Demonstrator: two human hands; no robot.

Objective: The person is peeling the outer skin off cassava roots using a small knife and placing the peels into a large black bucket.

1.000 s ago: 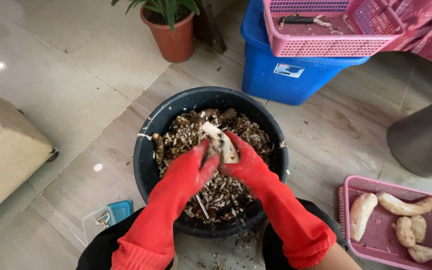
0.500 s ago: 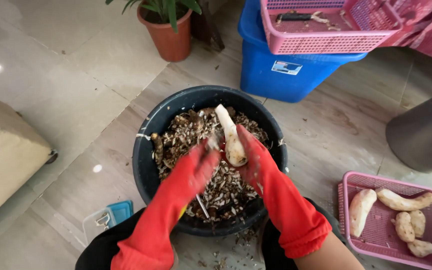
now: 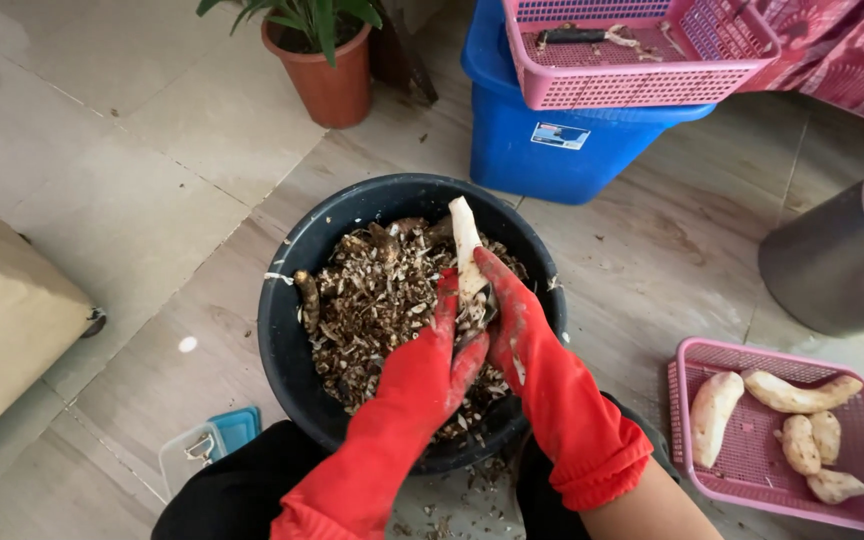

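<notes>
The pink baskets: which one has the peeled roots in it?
The low pink basket on the floor at lower right holds the peeled roots. The other pink basket sits atop the blue bin.

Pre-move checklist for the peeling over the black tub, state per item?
1. Right hand grips the pale peeled root: ok, gloved fingers wrap its lower part.
2. Left hand on the root: ok, it presses against the lower end; a blade between the hands cannot be told.
3. Root held over the black tub: ok, peelings land inside it.
4. Tub has room: ok, the peel pile sits below the rim.
5. Pink basket within reach on the right: ok, it holds four peeled roots with free space.
6. Floor under the tub: not ok, scraps lie near the knees.
</notes>
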